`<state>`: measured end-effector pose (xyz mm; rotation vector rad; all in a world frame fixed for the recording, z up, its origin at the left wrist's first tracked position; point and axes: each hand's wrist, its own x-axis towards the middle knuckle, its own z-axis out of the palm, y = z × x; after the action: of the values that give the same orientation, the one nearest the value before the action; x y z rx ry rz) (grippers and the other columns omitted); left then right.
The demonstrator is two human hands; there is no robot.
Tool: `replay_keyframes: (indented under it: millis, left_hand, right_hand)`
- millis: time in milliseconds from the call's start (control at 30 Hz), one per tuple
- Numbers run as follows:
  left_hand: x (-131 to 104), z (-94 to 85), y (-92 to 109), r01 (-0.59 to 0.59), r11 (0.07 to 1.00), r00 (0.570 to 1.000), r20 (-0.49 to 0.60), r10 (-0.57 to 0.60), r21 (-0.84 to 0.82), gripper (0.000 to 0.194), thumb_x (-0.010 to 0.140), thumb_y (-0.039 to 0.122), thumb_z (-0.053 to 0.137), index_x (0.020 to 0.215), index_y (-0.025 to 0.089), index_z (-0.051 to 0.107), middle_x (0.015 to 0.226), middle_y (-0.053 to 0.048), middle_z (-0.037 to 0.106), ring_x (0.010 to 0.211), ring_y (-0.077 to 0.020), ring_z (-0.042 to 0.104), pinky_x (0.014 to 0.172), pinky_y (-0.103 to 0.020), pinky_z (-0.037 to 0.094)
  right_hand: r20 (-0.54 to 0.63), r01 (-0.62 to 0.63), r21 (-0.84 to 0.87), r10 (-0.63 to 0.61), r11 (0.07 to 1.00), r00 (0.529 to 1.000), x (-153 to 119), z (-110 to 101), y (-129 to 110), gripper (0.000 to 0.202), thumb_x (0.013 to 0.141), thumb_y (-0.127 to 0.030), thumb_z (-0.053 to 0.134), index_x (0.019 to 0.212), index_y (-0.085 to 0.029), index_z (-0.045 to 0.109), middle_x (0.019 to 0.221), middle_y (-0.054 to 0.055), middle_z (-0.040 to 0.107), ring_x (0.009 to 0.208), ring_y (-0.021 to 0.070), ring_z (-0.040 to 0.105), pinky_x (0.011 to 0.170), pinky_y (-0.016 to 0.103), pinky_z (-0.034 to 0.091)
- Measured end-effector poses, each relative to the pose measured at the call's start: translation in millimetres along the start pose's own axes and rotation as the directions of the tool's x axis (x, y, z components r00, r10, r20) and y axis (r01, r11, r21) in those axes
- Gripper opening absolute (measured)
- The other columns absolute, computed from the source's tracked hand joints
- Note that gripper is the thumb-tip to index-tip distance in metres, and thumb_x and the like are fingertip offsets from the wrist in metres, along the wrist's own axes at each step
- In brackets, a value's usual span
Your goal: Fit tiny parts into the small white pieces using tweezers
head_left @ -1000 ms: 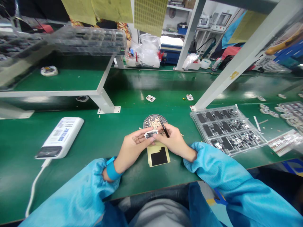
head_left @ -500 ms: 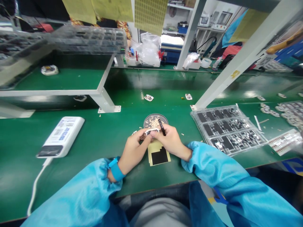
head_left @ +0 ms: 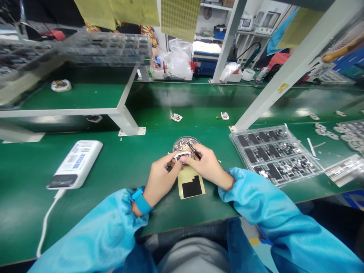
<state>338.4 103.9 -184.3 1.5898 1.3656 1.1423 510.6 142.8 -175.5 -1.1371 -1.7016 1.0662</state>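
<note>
Above the bench, my left hand [head_left: 163, 175] is closed on the edge of a small white plastic housing [head_left: 182, 155] with dark parts inside. My right hand [head_left: 209, 165] pinches slim black tweezers [head_left: 193, 150] with pale lettering; their tips are hidden behind the fingers. The right thumb rests against the near side of the housing. Just beyond the hands, a round grey mesh dish [head_left: 182, 139] holds many small beige bits. Below them lies a yellow backing sheet [head_left: 184, 175] with a black cut-out sticker on it.
To the right sits a clear tray [head_left: 250, 168] of black and silver parts. A white power bank [head_left: 75, 165] with a cable lies left. Two white housings [head_left: 176, 117] rest farther back. Metal shelf legs [head_left: 127, 121] and a slanted post [head_left: 256, 98] frame the bench.
The tweezers have tilted more to the left in my right hand, and the right fingers have shifted slightly. The housing stays between both hands.
</note>
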Motion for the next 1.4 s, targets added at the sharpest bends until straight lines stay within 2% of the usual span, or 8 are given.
replay_keyframes:
  millis: [100,267,533,800,967,1133,1233,1400]
  left_hand:
    - [0,-2.4,4,-0.070,0.982,0.997,-0.016,0.074,0.177,0.023,0.092,0.028,0.061,0.109,0.020,0.074,0.081,-0.001,0.072,0.071,-0.0166,0.063,0.072,-0.029,0.051]
    - [-3,-3.8,3,-0.124,0.964,0.992,0.002,0.127,0.234,0.021,0.091,0.024,0.061,0.107,0.021,0.074,0.095,-0.003,0.076,0.082,-0.0180,0.066,0.076,-0.029,0.050]
    - [-1,-3.8,-2,-0.125,0.958,0.992,0.016,0.126,0.257,0.022,0.090,0.022,0.061,0.108,0.021,0.074,0.090,-0.001,0.075,0.075,-0.0168,0.063,0.074,-0.028,0.048]
    - [2,-6.5,0,-0.164,0.937,0.986,0.054,0.155,0.309,0.020,0.094,0.029,0.058,0.106,0.021,0.073,0.089,-0.001,0.074,0.076,-0.0179,0.063,0.076,-0.030,0.046]
    - [58,-33.0,2,-0.190,0.850,0.982,0.093,0.166,0.492,0.026,0.097,0.035,0.050,0.099,0.018,0.069,0.091,-0.005,0.072,0.081,-0.0216,0.064,0.073,-0.031,0.044]
    - [153,-63.1,-12,0.060,0.535,0.997,-0.071,0.001,0.843,0.034,0.092,0.037,0.047,0.094,0.011,0.069,0.099,-0.019,0.068,0.093,-0.0340,0.063,0.077,-0.040,0.045]
    - [182,-57.1,-24,0.076,0.494,0.995,-0.098,0.020,0.866,0.043,0.089,0.045,0.052,0.104,0.008,0.068,0.115,-0.025,0.064,0.112,-0.0414,0.056,0.089,-0.048,0.043]
    - [187,-31.2,-34,-0.010,0.517,0.997,-0.033,0.074,0.856,0.049,0.082,0.056,0.063,0.103,0.011,0.066,0.118,-0.022,0.064,0.122,-0.0412,0.048,0.105,-0.055,0.030]
  right_hand:
    - [-0.056,0.197,-0.100,-0.204,0.975,0.977,0,-12,-4,0.018,0.093,-0.037,0.066,0.100,-0.021,0.071,0.097,0.006,0.068,0.093,0.0206,0.063,0.086,0.034,0.051]
    - [0.074,0.411,-0.156,-0.404,0.898,0.912,-1,-21,1,0.012,0.093,-0.031,0.068,0.099,-0.022,0.073,0.099,0.007,0.067,0.095,0.0209,0.064,0.085,0.035,0.054]
    - [0.204,0.511,-0.291,-0.469,0.809,0.859,-3,-25,7,0.016,0.096,-0.028,0.063,0.107,-0.024,0.073,0.102,0.007,0.066,0.093,0.0189,0.065,0.079,0.031,0.055]
    - [0.222,0.457,-0.272,-0.407,0.847,0.886,-2,-25,3,0.013,0.099,-0.028,0.059,0.107,-0.022,0.067,0.102,0.007,0.065,0.098,0.0202,0.064,0.085,0.033,0.054]
    - [0.105,0.364,-0.340,-0.350,0.867,0.931,4,-34,12,0.011,0.100,-0.027,0.057,0.104,-0.020,0.064,0.102,0.007,0.063,0.095,0.0191,0.062,0.084,0.031,0.051]
    - [-0.027,0.233,-0.418,-0.268,0.878,0.963,11,-41,22,0.018,0.102,-0.027,0.052,0.094,-0.019,0.066,0.092,0.005,0.060,0.086,0.0180,0.060,0.080,0.031,0.048]
    - [-0.076,0.273,-0.354,-0.318,0.895,0.945,11,-44,15,0.024,0.102,-0.030,0.052,0.085,-0.018,0.064,0.087,0.004,0.058,0.082,0.0164,0.058,0.077,0.030,0.047]
    - [-0.140,0.280,-0.343,-0.343,0.897,0.929,4,-53,-1,0.037,0.102,-0.038,0.053,0.071,-0.018,0.059,0.075,0.002,0.055,0.075,0.0162,0.054,0.074,0.032,0.045]
